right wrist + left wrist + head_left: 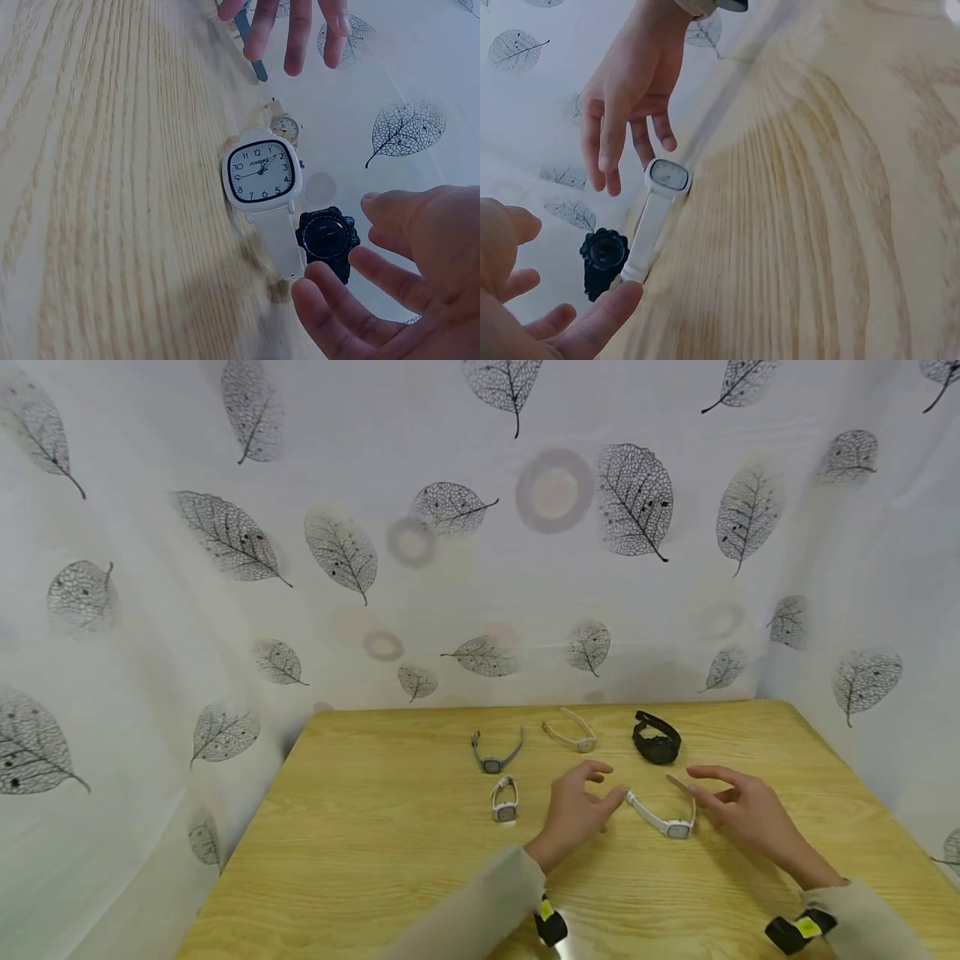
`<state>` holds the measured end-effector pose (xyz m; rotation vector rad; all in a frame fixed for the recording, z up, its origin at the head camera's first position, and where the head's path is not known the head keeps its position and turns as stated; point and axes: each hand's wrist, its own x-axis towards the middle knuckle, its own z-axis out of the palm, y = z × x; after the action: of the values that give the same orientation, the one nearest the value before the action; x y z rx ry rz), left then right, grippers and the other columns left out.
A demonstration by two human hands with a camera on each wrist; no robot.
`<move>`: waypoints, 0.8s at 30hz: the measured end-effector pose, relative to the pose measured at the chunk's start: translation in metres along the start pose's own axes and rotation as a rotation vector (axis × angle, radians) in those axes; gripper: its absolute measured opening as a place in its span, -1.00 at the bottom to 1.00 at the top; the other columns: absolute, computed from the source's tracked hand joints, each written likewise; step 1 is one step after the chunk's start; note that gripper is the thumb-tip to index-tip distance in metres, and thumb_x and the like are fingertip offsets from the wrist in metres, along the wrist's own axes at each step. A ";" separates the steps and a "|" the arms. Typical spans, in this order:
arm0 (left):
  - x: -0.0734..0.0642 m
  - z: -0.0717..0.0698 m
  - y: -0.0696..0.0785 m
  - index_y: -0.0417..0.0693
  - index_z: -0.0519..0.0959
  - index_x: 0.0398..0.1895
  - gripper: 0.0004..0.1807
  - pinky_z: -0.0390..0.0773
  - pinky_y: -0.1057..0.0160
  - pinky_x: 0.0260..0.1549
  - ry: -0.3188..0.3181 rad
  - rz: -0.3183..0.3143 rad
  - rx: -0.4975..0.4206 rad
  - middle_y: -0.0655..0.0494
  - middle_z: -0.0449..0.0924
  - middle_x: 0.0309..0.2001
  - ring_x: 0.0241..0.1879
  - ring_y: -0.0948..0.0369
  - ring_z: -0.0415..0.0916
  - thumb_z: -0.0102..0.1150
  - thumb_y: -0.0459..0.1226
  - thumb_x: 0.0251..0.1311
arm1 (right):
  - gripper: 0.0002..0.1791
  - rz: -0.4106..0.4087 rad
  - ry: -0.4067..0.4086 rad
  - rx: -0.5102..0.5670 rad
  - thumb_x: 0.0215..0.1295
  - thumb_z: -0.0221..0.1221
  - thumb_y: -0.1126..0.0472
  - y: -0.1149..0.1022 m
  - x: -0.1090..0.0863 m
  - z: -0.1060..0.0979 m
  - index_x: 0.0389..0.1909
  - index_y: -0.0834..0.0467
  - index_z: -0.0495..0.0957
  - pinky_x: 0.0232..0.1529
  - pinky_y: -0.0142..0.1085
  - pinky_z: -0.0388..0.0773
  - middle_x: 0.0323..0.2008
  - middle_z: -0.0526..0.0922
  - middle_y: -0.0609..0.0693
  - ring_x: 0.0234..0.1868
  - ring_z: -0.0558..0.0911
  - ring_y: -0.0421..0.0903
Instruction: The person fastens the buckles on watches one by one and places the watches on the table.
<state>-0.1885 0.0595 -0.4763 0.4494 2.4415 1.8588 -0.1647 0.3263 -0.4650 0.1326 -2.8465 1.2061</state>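
A white wristwatch with a squarish face lies unbuckled on the table, its strap spread apart. To its left, my left hand has loosely bent fingers, the thumb tip beside the strap's buckle end. On the other side, my right hand hovers by the other strap end, thumb and fingers apart. In the left wrist view the white watch lies between both hands, and neither appears to grip it. The right wrist view shows the numbered dial of the white watch face on; whether a fingertip touches the strap, I cannot tell.
Behind the hands lies a black watch. A beige watch and a grey watch lie farther left, with a smaller white watch in front. A leaf-patterned curtain hangs behind the wooden table.
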 end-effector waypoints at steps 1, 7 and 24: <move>0.000 0.003 0.001 0.00 0.65 0.11 -0.67 0.57 0.41 -0.68 0.001 -0.013 0.009 -0.13 0.62 0.11 -0.65 0.21 0.65 0.39 -0.18 0.32 | -0.46 0.013 -0.008 0.007 0.52 0.19 -0.02 0.001 -0.001 0.000 0.36 0.22 0.50 -0.60 -0.26 0.52 -0.10 0.75 0.28 -0.42 0.74 -0.07; -0.002 0.019 0.007 -0.01 0.61 0.16 -0.60 0.59 0.42 -0.57 0.001 -0.061 0.072 -0.09 0.61 0.12 -0.78 0.29 0.52 0.42 -0.16 0.29 | -0.37 0.057 -0.048 0.058 0.52 0.18 -0.07 0.006 -0.002 -0.001 0.42 0.23 0.42 -0.56 -0.25 0.56 -0.02 0.71 0.33 -0.41 0.74 -0.06; 0.000 0.053 0.014 0.02 0.62 0.03 -0.64 0.53 0.33 -0.15 0.011 -0.092 0.129 0.05 0.55 -0.05 -0.18 0.30 0.48 0.49 -0.20 0.19 | -0.43 0.086 -0.091 0.135 0.52 0.21 0.10 0.010 0.003 0.009 0.36 0.39 0.42 -0.46 -0.23 0.70 -0.14 0.74 0.30 -0.37 0.78 -0.06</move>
<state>-0.1751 0.1128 -0.4779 0.3272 2.5522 1.6811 -0.1689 0.3268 -0.4780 0.0725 -2.8728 1.4461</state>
